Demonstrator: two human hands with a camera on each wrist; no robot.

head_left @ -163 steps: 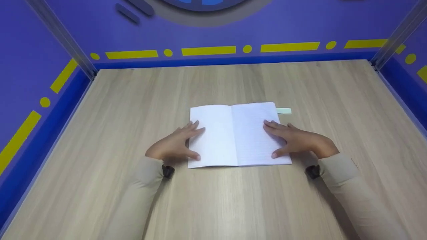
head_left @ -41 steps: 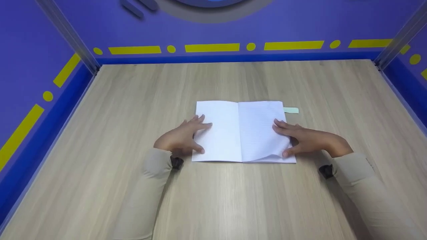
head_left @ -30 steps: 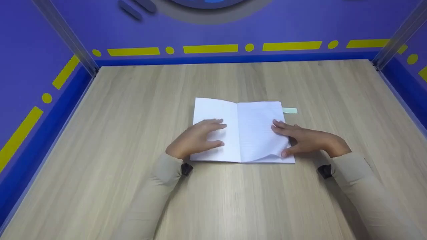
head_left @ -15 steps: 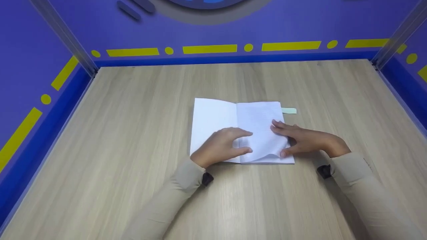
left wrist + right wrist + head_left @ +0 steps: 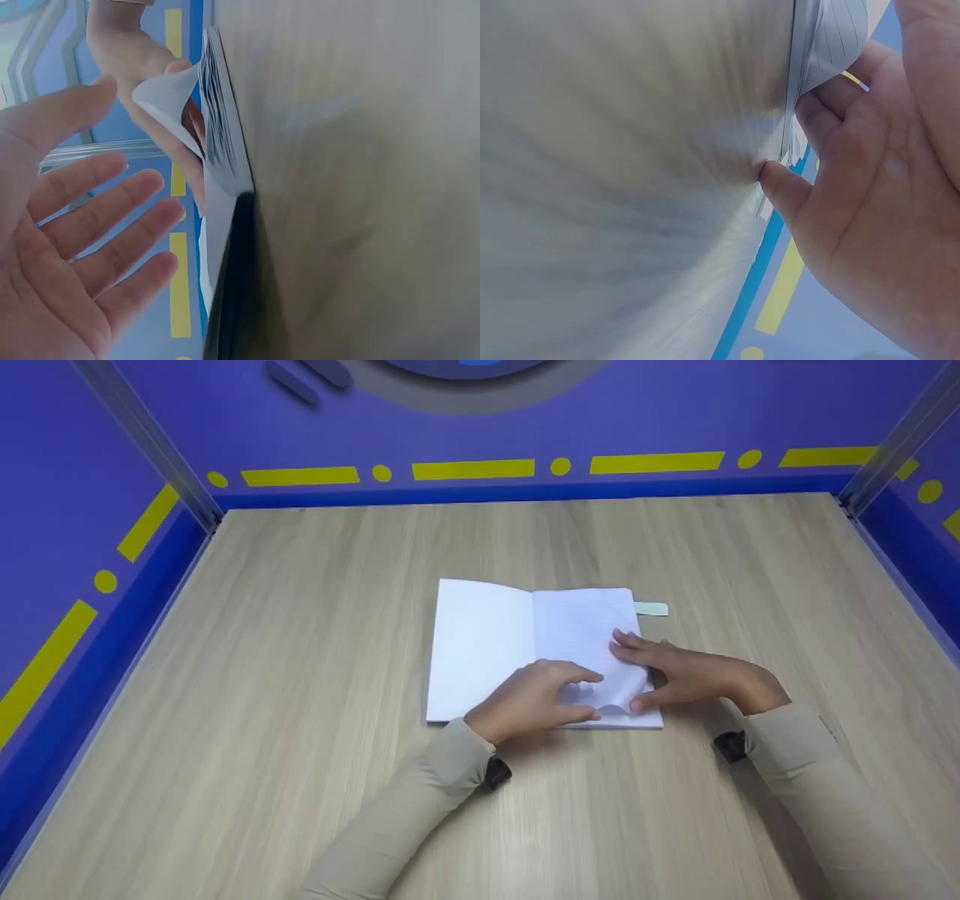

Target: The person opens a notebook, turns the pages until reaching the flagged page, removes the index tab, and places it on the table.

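Note:
An open notebook lies on the table, its left page blank and its right page faintly lined. The right hand is at the right edge, fingers on the lined page and thumb near the lower corner. It holds that page's corner, which curls up from the sheets below. My left hand hovers over the lower right page with thumb and fingers spread, holding nothing. In the left wrist view, the raised page stands beyond those fingertips. The right wrist view shows the curled page against the right fingers.
A pale green tab sticks out past the notebook's upper right edge. The wooden table is bordered by blue-purple walls with yellow markings. Both wrists carry a dark device over beige sleeves.
The left hand has left the notebook's left edge and moved right across the pages to the curled corner. The right hand stays in place; its page corner, flat at first, has curled up.

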